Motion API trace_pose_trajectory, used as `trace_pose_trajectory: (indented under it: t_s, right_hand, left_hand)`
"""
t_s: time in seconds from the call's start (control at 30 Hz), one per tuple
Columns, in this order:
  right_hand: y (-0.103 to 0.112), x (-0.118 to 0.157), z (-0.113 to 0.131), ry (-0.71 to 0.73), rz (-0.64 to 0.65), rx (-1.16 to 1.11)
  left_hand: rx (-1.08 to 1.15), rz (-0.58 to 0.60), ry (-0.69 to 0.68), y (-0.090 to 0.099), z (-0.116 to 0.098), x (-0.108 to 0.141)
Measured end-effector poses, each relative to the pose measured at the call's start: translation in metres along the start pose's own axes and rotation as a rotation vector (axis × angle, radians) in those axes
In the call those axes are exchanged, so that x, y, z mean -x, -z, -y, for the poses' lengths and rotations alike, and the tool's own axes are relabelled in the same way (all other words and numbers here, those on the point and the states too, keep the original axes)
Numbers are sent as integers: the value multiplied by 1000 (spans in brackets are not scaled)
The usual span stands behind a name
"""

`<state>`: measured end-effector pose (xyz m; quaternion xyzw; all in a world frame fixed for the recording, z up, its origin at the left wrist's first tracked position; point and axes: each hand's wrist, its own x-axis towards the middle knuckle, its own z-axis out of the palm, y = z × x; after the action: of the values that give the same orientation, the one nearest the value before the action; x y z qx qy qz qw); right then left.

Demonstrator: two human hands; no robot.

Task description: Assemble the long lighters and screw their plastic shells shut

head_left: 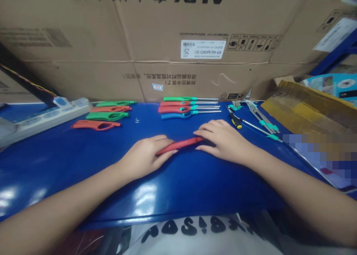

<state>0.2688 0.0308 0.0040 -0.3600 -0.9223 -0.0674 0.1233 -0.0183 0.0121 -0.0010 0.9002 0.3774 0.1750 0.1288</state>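
A red lighter handle [180, 145] is held level just above the blue table, edge toward me. My left hand [147, 154] is closed round its left end, thumb along the near side. The fingers and thumb of my right hand [224, 141] pinch the right end, and the fingers partly hide that tip. Beyond my hands lies a row of lighters with metal tubes, among them a blue lighter [175, 116] and a green lighter [180, 99]. To the left, red and green handles without tubes, such as an orange-red handle [95, 125], lie in another row.
A white power strip [47, 117] runs along the left edge. At the right are a black-and-yellow screwdriver [235, 120], loose metal tubes with teal ends [263, 117] and a long metal rod [306, 164]. A large cardboard box [156, 43] stands behind the table [134, 195].
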Motion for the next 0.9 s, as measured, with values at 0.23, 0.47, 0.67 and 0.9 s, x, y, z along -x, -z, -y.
trace_pose_trajectory:
  t_s: [0.23,0.47,0.67,0.9]
  right_hand:
    - [4,5,-47,-80,-33,98]
    - [2,3,-45,114,-144,-11]
    - [-4,1,-12,244,-132,-72]
    - [-2,0,-17,244,-144,-148]
  left_hand:
    - [22,-99,123,9,4,0]
    - [54,-80,76,7,2,0]
    - [142,-53,8,0,-5,2]
    - [490,-16,297,5,-11,-2]
